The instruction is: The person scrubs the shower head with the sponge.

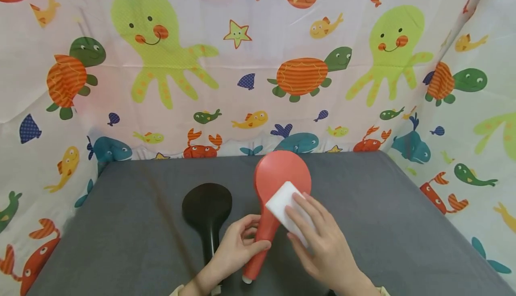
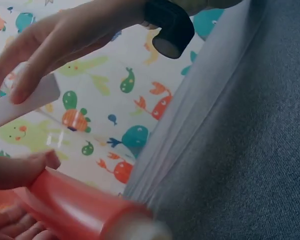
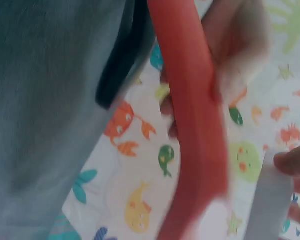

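In the head view, my left hand (image 1: 243, 243) grips the handle of a red hand-held shower head (image 1: 282, 170), thumb on the near side and fingers curled behind. The round head points up and away, and the handle's pale end is low. My right hand (image 1: 322, 242) pinches a white sponge block (image 1: 285, 202), which overlaps the base of the round head in this view. From the left wrist, the white sponge (image 2: 35, 102) shows under the right fingers, above the red handle (image 2: 80, 205). The right wrist view has the red shower head (image 3: 192, 100) in front of the left fingers.
A black shower head (image 1: 207, 199) lies on the grey cloth-covered table (image 1: 133, 224), left of the red one, its handle partly behind my left wrist. A curtain (image 1: 225, 90) printed with sea animals hangs along the back and sides. A black band (image 2: 172, 25) circles the right wrist.
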Demonstrator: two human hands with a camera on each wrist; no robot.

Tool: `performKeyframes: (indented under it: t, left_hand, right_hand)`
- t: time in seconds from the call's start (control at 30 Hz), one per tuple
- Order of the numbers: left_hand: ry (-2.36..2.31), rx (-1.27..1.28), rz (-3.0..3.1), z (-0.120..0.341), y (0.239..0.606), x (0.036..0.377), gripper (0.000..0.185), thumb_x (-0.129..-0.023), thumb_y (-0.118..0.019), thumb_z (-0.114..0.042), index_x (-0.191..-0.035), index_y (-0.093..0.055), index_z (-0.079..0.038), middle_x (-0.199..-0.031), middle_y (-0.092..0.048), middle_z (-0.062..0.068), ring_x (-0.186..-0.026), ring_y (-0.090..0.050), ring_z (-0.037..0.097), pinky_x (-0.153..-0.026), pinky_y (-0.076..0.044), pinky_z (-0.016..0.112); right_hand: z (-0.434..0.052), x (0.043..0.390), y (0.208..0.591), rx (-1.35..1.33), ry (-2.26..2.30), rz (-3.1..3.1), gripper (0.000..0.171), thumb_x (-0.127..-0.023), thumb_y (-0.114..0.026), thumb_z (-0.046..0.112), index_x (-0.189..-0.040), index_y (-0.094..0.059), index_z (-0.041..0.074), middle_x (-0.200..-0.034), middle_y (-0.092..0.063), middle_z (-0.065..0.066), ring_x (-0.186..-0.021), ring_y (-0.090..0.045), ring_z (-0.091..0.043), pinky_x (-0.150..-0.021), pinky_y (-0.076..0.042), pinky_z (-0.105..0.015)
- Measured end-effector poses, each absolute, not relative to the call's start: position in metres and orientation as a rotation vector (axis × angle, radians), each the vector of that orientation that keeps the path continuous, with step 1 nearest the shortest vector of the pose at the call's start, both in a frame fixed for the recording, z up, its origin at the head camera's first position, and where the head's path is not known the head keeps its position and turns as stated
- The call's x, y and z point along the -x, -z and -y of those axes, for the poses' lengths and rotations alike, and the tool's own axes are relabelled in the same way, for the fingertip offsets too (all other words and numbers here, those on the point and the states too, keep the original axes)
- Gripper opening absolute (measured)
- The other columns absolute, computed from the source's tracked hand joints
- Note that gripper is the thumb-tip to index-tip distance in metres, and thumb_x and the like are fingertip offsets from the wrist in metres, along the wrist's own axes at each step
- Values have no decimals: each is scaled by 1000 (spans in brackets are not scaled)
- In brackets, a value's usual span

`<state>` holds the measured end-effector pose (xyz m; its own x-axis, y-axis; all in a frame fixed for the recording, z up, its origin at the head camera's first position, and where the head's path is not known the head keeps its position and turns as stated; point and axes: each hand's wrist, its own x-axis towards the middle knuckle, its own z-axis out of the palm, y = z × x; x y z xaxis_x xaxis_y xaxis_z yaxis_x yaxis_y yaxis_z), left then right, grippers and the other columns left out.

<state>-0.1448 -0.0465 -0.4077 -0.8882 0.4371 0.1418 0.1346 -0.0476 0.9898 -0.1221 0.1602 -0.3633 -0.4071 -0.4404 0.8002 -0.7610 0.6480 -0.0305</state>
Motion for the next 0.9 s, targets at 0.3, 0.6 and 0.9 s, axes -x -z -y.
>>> performKeyframes:
  t: [0.3,0.6,0.9]
  left_hand:
    - [-2040,-867,-1971,39,411,136,39,-82,-70,-7,-116,-55,3,-104,-61,17,-89,-63,17,-72,-54,28]
    - [-1941,-1036,-2232,37,416,131,39,-76,-75,-3,-112,-60,-9,-97,-65,4,-85,-61,11,-68,-54,25]
    - [-1965,-1024,-2261,37,412,130,39,-76,-74,-2,-112,-60,-11,-98,-64,3,-87,-60,14,-69,-54,25]
  right_hand:
    - [-150,130,362,-1051,-474,1999,37,-99,-41,27,-119,-61,3,-129,-52,-18,-120,-44,-40,-106,-28,-36]
    - [-183,158,342,-704,-703,2045,46,-95,-50,37,-126,-56,3,-138,-44,-15,-127,-38,-35,-93,-43,-44]
    - [-172,152,353,-781,-686,1894,42,-96,-50,29,-121,-57,-3,-133,-46,-24,-123,-38,-44,-104,-33,-32]
